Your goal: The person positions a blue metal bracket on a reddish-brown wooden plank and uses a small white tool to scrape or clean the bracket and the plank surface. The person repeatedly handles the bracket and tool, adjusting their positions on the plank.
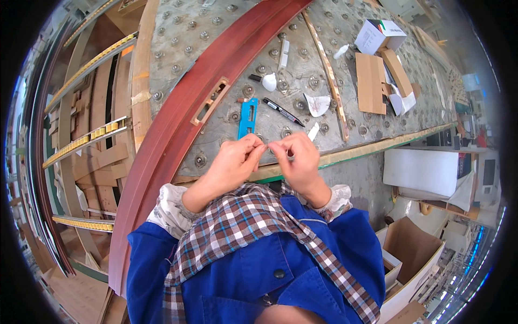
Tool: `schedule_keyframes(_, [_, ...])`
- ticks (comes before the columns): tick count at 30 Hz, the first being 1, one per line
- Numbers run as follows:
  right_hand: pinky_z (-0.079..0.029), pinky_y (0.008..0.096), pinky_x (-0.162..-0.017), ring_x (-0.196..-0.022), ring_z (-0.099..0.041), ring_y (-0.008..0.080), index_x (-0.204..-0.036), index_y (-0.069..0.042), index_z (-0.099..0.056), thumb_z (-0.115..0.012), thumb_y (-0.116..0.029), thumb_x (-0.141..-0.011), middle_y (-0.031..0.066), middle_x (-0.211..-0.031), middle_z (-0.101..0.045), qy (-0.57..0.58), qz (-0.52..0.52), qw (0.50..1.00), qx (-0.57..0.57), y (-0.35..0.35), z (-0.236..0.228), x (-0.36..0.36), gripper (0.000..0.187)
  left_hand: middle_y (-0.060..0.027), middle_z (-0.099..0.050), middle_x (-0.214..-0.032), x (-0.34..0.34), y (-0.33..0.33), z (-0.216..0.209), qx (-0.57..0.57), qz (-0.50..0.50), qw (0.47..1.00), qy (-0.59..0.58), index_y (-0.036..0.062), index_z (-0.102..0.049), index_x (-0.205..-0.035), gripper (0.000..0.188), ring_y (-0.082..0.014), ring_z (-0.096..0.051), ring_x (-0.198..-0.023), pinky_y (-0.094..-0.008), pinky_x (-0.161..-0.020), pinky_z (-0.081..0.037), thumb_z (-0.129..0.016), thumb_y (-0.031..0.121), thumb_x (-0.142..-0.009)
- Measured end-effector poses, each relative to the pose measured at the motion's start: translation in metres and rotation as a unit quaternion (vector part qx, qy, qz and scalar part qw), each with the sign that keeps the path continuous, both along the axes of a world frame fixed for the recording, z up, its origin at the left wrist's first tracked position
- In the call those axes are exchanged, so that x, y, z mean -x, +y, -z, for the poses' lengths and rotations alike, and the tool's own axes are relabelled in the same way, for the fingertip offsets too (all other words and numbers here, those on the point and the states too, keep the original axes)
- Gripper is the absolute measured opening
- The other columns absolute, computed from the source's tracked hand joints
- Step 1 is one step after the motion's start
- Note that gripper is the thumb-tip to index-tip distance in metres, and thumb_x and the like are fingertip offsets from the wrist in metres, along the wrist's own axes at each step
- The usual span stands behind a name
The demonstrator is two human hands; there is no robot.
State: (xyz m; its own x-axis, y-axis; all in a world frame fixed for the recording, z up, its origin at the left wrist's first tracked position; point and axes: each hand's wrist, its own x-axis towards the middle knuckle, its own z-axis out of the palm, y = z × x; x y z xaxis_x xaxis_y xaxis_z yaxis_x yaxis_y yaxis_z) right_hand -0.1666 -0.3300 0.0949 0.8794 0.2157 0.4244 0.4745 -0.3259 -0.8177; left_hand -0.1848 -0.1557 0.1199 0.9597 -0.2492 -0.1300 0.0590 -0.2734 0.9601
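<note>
My left hand (236,160) and my right hand (296,162) meet over the table's near edge, fingertips pinched close together. Whatever sits between them is too small to make out. Just beyond the left hand lies a blue slotted template (248,116). A black marker pen (284,112) rests to its right. Left of my hands runs a long reddish-brown wooden profile (178,110) with a slotted cut-out (211,101) in it. A white scrap (313,131) lies just past the right hand.
The metal tabletop (216,40) is studded with ball rollers. A narrow strip (325,65) crosses it. Farther right are a white box (379,36) and cardboard pieces (370,82). A white bottle (269,82) stands behind the pen. Roller rails (89,141) flank the left; an opened carton (413,251) sits lower right.
</note>
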Motion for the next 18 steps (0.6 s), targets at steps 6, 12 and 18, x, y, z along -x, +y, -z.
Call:
schedule_keyframes(6, [-0.043, 0.0353, -0.058, -0.069, -0.057, 0.0264, -0.103, 0.002, -0.065, -0.073, -0.004, -0.074, 0.0123, -0.088, -0.063, -0.239, 0.034, 0.957, 0.16, 0.013, 0.013, 0.009, 0.03, -0.005, -0.059, -0.057, 0.005, -0.006, -0.001, 0.03, -0.084, 0.991, 0.099, 0.0, -0.055, -0.086, 0.019, -0.0104, -0.054, -0.041, -0.0274, -0.039, -0.041, -0.051, 0.015, -0.097])
schedule_keyframes(12, [-0.045, 0.035, -0.063, -0.07, -0.058, 0.0278, -0.109, 0.002, -0.065, -0.071, -0.004, -0.077, 0.0133, -0.091, -0.063, -0.182, 0.026, 0.974, 0.134, 0.014, 0.0, 0.012, 0.033, -0.0044, -0.058, -0.058, 0.0, -0.004, -0.007, 0.088, -0.069, 0.988, 0.103, 0.0004, -0.056, -0.086, 0.018, -0.0081, -0.051, -0.043, -0.0266, -0.041, -0.039, -0.052, 0.014, -0.097])
schedule_keyframes(18, [-0.033, 0.0204, -0.054, -0.06, -0.042, 0.0048, -0.095, -0.002, -0.062, -0.054, -0.025, -0.098, -0.0044, -0.072, -0.052, 0.416, -0.13, 0.863, -0.256, -0.005, -0.027, 0.005, 0.024, -0.0024, -0.055, -0.056, 0.001, 0.018, -0.014, 0.101, 0.065, 0.993, -0.003, 0.0003, -0.061, -0.089, 0.016, -0.0073, -0.051, -0.05, -0.0258, -0.047, -0.038, -0.055, 0.013, -0.096])
